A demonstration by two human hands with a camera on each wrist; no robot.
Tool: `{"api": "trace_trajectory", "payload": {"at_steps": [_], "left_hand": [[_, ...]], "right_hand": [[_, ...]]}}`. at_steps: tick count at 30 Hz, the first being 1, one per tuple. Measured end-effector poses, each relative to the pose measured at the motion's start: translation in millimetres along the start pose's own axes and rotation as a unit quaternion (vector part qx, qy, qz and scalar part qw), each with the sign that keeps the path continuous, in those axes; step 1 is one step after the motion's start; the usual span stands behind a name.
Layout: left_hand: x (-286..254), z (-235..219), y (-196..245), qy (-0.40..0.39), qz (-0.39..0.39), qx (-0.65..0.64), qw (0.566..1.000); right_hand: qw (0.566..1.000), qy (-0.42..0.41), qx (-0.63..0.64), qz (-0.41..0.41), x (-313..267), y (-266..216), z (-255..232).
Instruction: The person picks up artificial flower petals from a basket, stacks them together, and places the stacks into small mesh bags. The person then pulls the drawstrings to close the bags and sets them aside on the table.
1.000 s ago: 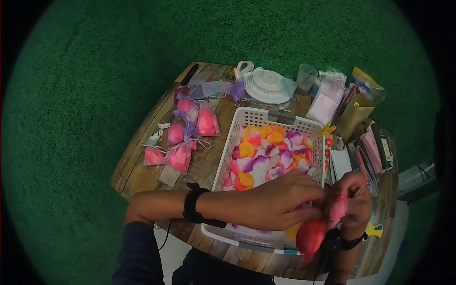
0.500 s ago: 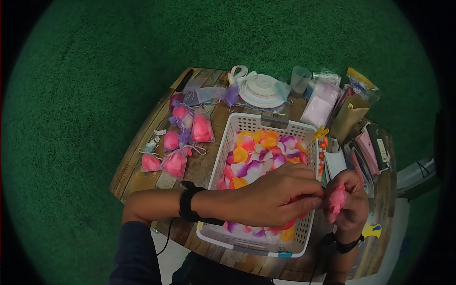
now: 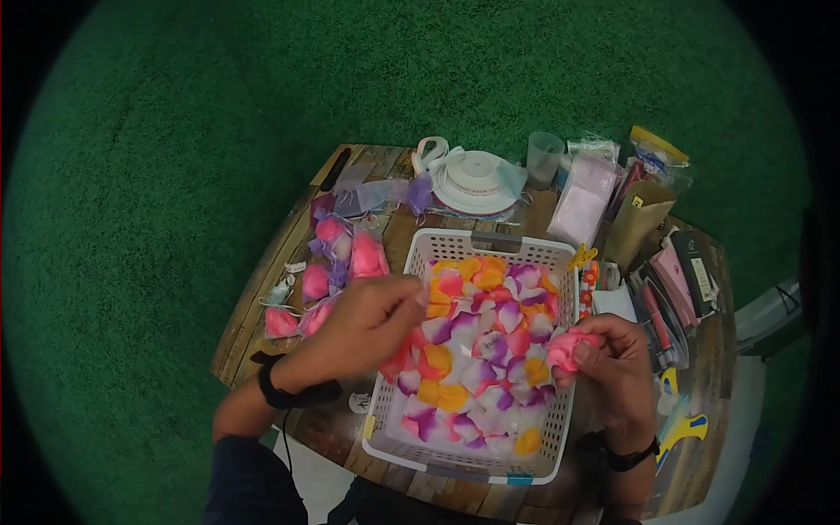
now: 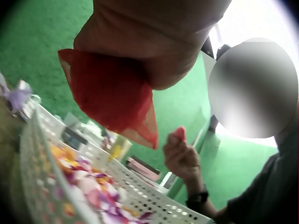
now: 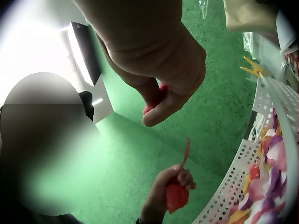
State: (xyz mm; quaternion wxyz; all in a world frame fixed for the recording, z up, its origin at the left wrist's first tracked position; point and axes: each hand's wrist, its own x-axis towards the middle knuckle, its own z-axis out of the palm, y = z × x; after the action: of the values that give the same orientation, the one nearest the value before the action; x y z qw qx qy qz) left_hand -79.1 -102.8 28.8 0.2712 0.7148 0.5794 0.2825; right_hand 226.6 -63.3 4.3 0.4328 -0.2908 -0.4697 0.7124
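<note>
My left hand point(image 3: 372, 324) is at the basket's left rim, fingers curled round a small red sheer pouch. In the left wrist view, this drawstring pouch point(image 4: 114, 95) hangs filled beneath the hand, its lower corners pointed. A thin red strand sticks up from that grip in the right wrist view. At the basket's right side, my right hand point(image 3: 617, 372) pinches a bunch of pink fabric petals point(image 3: 570, 348) between thumb and fingers. Below and between the hands is the white perforated basket point(image 3: 567, 437), with loose orange, purple-white and pink petals point(image 3: 477, 328) inside.
Several filled pouches point(image 3: 367, 254) lie left of the basket, partly behind my left arm. Behind it stand a white ribbon spool point(image 3: 477, 179) and a clear cup point(image 3: 544, 157). Packets point(image 3: 582, 197), pouches of stationery and yellow-handled scissors point(image 3: 687, 429) line the right side.
My left hand has moved left, away from the right hand, carrying the red pouch across the basket. The right hand keeps the pink petals and has shifted slightly left.
</note>
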Motion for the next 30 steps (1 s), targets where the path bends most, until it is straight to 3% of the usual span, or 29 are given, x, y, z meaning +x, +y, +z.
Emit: {"api": "trace_trajectory", "payload": {"at_steps": [2, 4, 6, 8, 10, 12, 16, 18, 21, 23, 30], "left_hand": [[5.0, -14.0, -30.9, 0.006, -0.055, 0.062, 0.997], [15.3, -22.7, -69.8, -0.010, -0.059, 0.067, 0.996], [29.8, -30.5, -110.9, 0.032, -0.037, 0.134, 0.990], [62.7, -52.9, -126.7, 0.105, -0.067, 0.239, 0.963], [100.9, -72.9, -174.5, 0.206, -0.059, 0.241, 0.947], [133.7, -90.5, -230.1, 0.250, -0.028, 0.286, 0.925], [165.9, -101.6, -301.1, 0.203, 0.017, 0.332, 0.921], [175.5, -103.7, -317.0, 0.127, -0.054, 0.320, 0.937], [178.2, -103.1, -336.4, 0.118, -0.072, 0.313, 0.940], [176.0, -106.9, -331.6, 0.172, -0.075, 0.333, 0.924], [162.3, -129.0, -280.6, 0.253, -0.111, 0.305, 0.911]], "right_hand": [[0.999, 0.012, 0.025, -0.029, 2.8, -5.7, -5.6], [0.998, 0.030, 0.019, -0.055, 2.7, -10.9, -10.2], [0.996, 0.048, 0.014, -0.079, 4.9, -12.7, -14.3], [0.992, 0.071, -0.007, -0.106, 6.4, -12.9, -17.7], [0.990, 0.077, -0.024, -0.112, 8.0, -13.2, -19.4], [0.989, 0.084, -0.039, -0.119, 10.7, -13.9, -20.8], [0.986, 0.117, -0.048, -0.111, 12.5, -16.9, -26.3], [0.984, 0.123, -0.051, -0.120, 15.3, -18.0, -32.1], [0.982, 0.130, -0.067, -0.121, 16.4, -21.9, -35.6], [0.981, 0.137, -0.072, -0.119, 16.9, -22.2, -35.8], [0.981, 0.122, -0.074, -0.129, 11.2, -25.3, -31.6]]}}
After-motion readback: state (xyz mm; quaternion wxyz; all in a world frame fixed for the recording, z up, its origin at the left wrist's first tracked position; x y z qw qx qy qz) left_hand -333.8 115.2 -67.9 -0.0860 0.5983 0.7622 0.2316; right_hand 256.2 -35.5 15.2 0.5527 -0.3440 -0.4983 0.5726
